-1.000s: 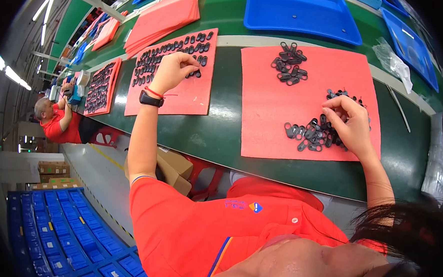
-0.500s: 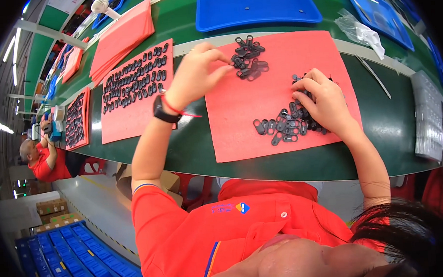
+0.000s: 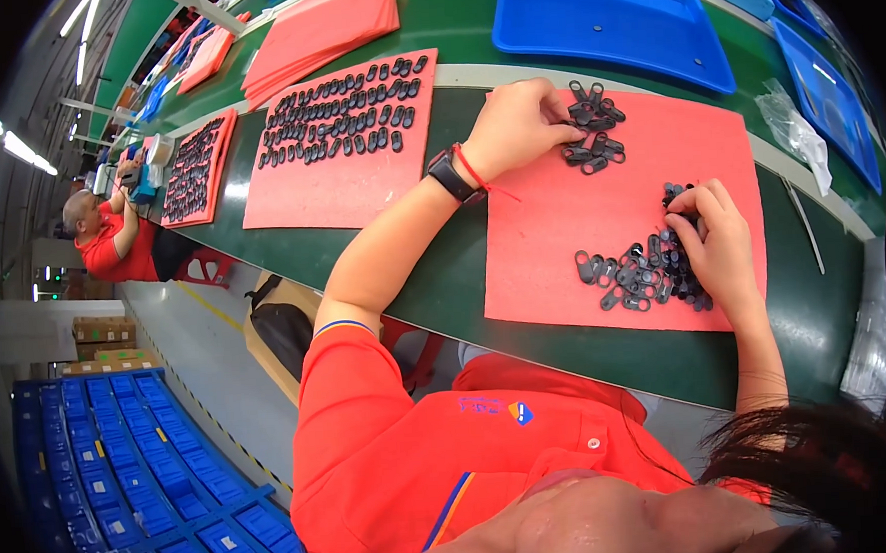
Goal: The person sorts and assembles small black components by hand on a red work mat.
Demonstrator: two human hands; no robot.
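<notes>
A pink foam sheet (image 3: pixel 541 231) lies in front of me, with two heaps of small black parts on it. My left hand (image 3: pixel 523 127) is at the far heap of black oblong pieces with ring-shaped ends (image 3: pixel 597 153); thumb and forefinger close on one piece at the heap's left edge. At the right, my right hand (image 3: pixel 717 247) is bent over a nearer heap, where similar ringed pieces (image 3: pixel 635 278) mix with small dark round pieces (image 3: pixel 675 192). Its thumb and forefinger are pinched together by the round pieces; anything between them is hidden.
Left of my sheet, another pink sheet (image 3: pixel 309 198) bears rows of black pieces. Behind it is a stack of pink sheets (image 3: pixel 325 32). Blue trays (image 3: pixel 613 75), a clear plastic bag (image 3: pixel 794 133) and thin metal tweezers (image 3: pixel 804 223) lie around. A co-worker (image 3: pixel 120 233) sits far left.
The view has swung, so the table sits further right. My left fingers, apart before, have come together at the far heap. My right hand stays over the near heap, its fingertips toward the round pieces.
</notes>
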